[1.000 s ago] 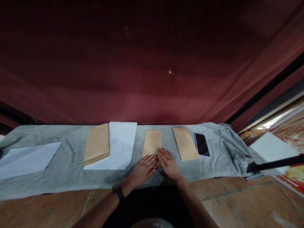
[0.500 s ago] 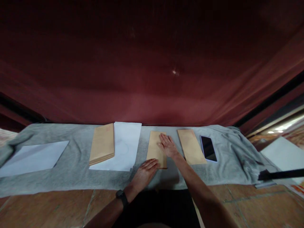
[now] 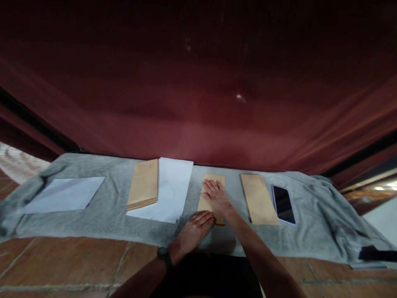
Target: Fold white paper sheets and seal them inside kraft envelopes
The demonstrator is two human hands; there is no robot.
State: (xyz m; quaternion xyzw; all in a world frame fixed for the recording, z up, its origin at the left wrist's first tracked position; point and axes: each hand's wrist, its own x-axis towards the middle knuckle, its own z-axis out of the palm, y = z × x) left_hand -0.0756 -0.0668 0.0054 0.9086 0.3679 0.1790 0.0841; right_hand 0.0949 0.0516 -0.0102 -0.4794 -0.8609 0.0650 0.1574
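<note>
A brown paper envelope [image 3: 219, 179] lies flat on the grey cloth in front of me. My right hand [image 3: 214, 195] rests on its upper part, palm down with the fingers stretched out. At the lower left edge of the envelope lies my left hand [image 3: 198, 227], its fingers extended over the paper's corner and a dark watch on the wrist. Neither hand grips anything. To the right is a second brown envelope [image 3: 259, 198], apart from my hands. On the left, a stack of brown envelopes [image 3: 144, 182] partly covers some white paper sheets [image 3: 175, 186].
The grey cloth [image 3: 111, 223] is spread along a dark red upright panel [image 3: 186, 124]. A smartphone [image 3: 284, 205] lies to the right of the envelopes. More white paper [image 3: 65, 194] sits at the far left. Brown floor tiles [image 3: 77, 265] show along the near edge.
My right hand has slid a little leftward on the envelope, fingers still flat. My left hand stays at the lower edge. The view has shifted and tilted slightly.
</note>
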